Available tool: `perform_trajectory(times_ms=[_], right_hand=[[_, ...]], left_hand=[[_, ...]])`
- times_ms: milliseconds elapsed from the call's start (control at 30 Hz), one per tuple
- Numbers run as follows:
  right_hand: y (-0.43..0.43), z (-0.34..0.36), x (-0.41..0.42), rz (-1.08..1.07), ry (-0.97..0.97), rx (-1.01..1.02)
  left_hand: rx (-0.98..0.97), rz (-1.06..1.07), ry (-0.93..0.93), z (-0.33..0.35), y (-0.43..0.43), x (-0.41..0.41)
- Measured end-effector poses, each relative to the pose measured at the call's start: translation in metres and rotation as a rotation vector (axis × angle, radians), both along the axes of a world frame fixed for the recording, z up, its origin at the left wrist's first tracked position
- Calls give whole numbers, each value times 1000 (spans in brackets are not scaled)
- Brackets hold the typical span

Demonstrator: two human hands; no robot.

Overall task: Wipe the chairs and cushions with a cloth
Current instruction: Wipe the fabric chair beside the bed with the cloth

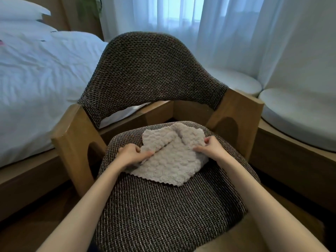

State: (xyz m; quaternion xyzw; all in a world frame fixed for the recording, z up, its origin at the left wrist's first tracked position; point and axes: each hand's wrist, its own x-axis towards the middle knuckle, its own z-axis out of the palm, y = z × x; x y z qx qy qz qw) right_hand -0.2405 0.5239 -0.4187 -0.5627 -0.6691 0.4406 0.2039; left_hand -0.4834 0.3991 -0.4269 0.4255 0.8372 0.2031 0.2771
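Two bare arms reach over the brown woven seat cushion point(163, 215), and a fluffy grey cloth point(171, 162) lies on the back part of that seat, partly folded over itself. The left hand point(130, 154) curls its fingers round the cloth's left edge, and the right hand point(211, 148) pinches its right edge. Behind them is the woven chair back point(151, 73) between two wooden arms point(72, 135), with a white bed point(36, 79) on the left, round white cushions point(300, 115) on the right, and thin curtains point(218, 24) farthest back.
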Motion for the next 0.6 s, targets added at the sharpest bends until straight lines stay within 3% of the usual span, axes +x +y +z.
perform_trajectory(times_ms=[67, 167, 267, 400, 533, 600], right_hand=[[-5, 5, 1, -11, 155, 54], [-11, 16, 4, 73, 359, 74], [-14, 25, 9, 153, 354, 95], [-19, 25, 16, 211, 293, 104], [-24, 21, 18, 179, 291, 209], [-24, 21, 18, 132, 245, 333]], left_hand=[[200, 35, -158, 3, -5, -2], [419, 108, -112, 10, -10, -1], [544, 136, -77, 15, -16, -4], [489, 109, -200, 13, -18, -4], [322, 145, -43, 8, -8, 1], [370, 153, 13, 11, -4, 2]])
